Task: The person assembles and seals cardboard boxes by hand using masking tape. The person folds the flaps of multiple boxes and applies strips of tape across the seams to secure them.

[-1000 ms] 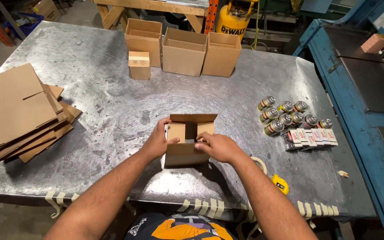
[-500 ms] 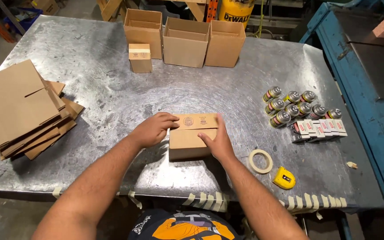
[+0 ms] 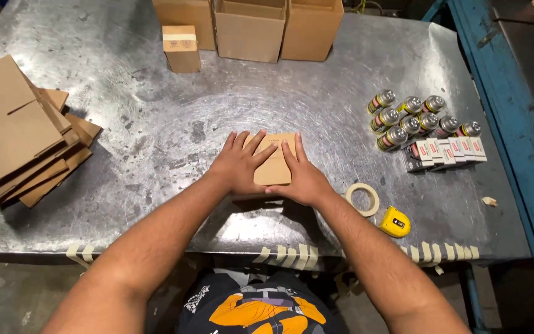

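A small brown cardboard box [image 3: 274,159] lies on the scuffed metal table [image 3: 156,130] with its top flaps folded down. My left hand [image 3: 238,164] presses flat on its left half, fingers spread. My right hand [image 3: 301,172] presses flat on its right half, fingers extended toward the far edge. Both palms cover much of the box top; only a strip between the hands shows.
A roll of masking tape [image 3: 363,199] and a yellow tape measure [image 3: 395,222] lie right of my right hand. Several small cans [image 3: 412,120] and small white-red packs [image 3: 445,151] sit at right. Flattened cardboard [image 3: 16,139] is stacked at left. Open boxes [image 3: 250,28] and a small closed box [image 3: 181,48] stand at the back. Tape strips [image 3: 292,252] hang off the near edge.
The box's flaps were open a second ago; my hands folded them shut and now both lie flat on top. The view has tilted down and nearer.
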